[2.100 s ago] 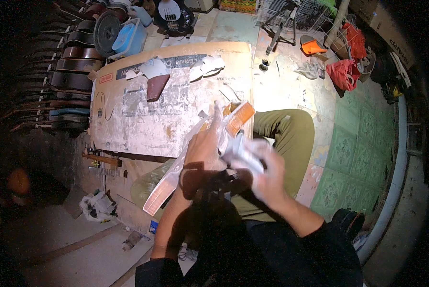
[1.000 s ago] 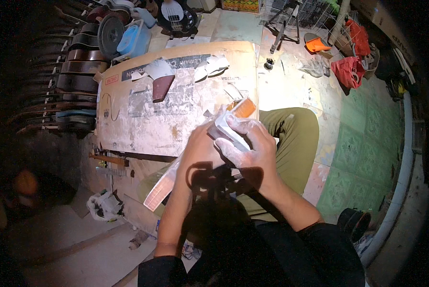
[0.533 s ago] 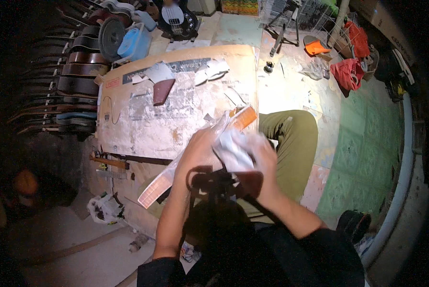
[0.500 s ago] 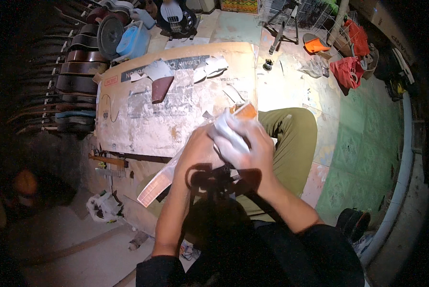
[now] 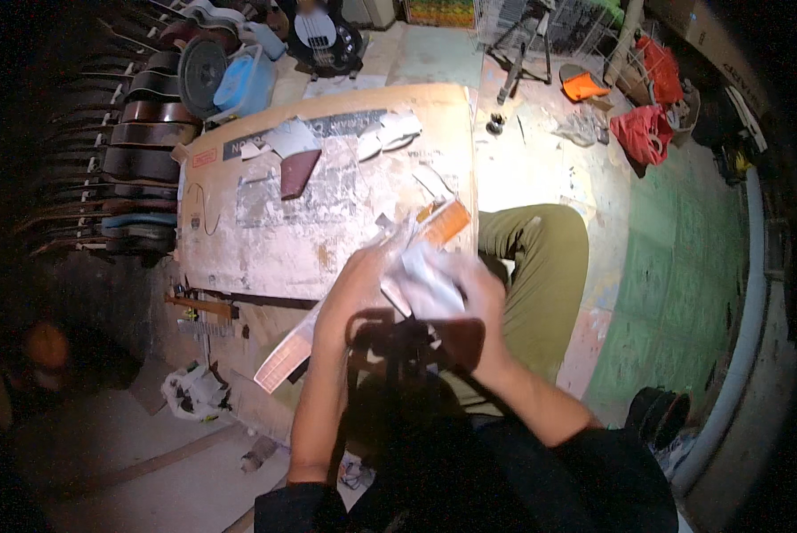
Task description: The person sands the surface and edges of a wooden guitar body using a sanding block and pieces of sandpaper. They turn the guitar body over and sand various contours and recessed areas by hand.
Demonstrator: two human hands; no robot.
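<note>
A long wooden guitar neck (image 5: pixel 285 357) slants across my lap, its pale lined lower end at the left and an orange end at the upper right. My left hand (image 5: pixel 359 280) is closed round its middle. Pressed against the neck near the orange end is a crumpled whitish sheet of sandpaper (image 5: pixel 427 282), gripped by my right hand (image 5: pixel 480 289), which is blurred. A dark shadow falls over both wrists. Beyond my hands, torn pale sandpaper pieces (image 5: pixel 391 135) and a maroon piece (image 5: pixel 299 173) lie on a dusty cardboard sheet (image 5: pixel 327 240).
Several guitars (image 5: pixel 145 164) are stacked at the far left, beside a blue plastic container (image 5: pixel 239 82). A dark guitar (image 5: pixel 318 40) stands at the back. A tripod (image 5: pixel 514 67), an orange dustpan (image 5: pixel 583 86) and a red bag (image 5: pixel 640 133) sit at the far right. A saw (image 5: pixel 205 327) lies left of the cardboard.
My right hand and the sandpaper have shifted down along the neck toward me, showing more of the orange end. My left hand keeps its hold.
</note>
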